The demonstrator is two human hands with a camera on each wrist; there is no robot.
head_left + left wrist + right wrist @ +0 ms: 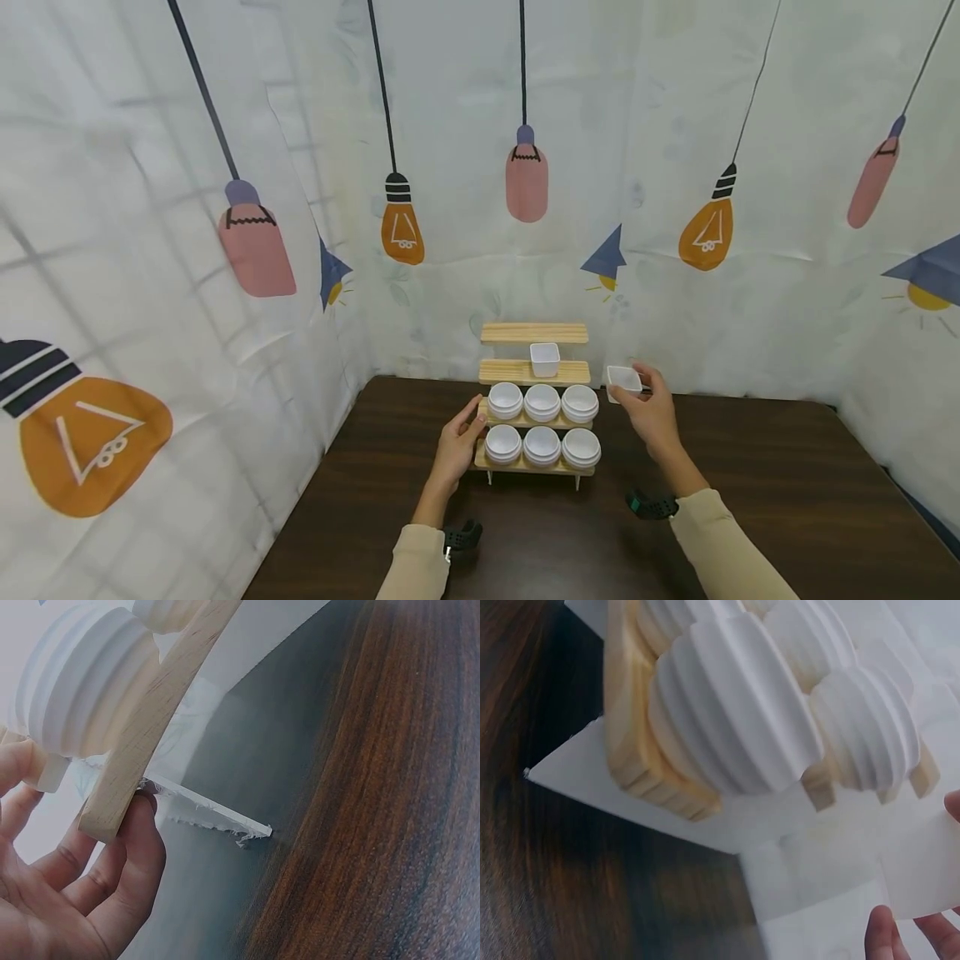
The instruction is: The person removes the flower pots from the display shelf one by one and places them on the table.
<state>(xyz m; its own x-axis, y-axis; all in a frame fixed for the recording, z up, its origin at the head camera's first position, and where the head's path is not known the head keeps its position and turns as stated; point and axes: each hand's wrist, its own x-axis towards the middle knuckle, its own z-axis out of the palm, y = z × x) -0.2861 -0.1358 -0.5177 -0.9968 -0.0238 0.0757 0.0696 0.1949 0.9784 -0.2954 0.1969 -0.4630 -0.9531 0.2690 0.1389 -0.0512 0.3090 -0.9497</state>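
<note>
A tiered stand with light wooden shelves (534, 333) and white side panels stands on the table. My left hand (455, 446) grips its left side; in the left wrist view the fingers curl round the end of a wooden board (150, 727). Several round ribbed white cups (542, 403) sit in rows of three on the two lower shelves. One square white cup (544, 359) stands on the shelf above those rows. To the right of the stand, my right hand (654, 417) holds another square white cup (624, 380) by its side, its opening facing up.
The dark wood-grain table (750, 483) spreads to both sides of the stand. Behind it hangs a pale curtain (465, 283) printed with lamps and bulbs, which also runs along the left and right. Both wrists wear black bands (651, 505).
</note>
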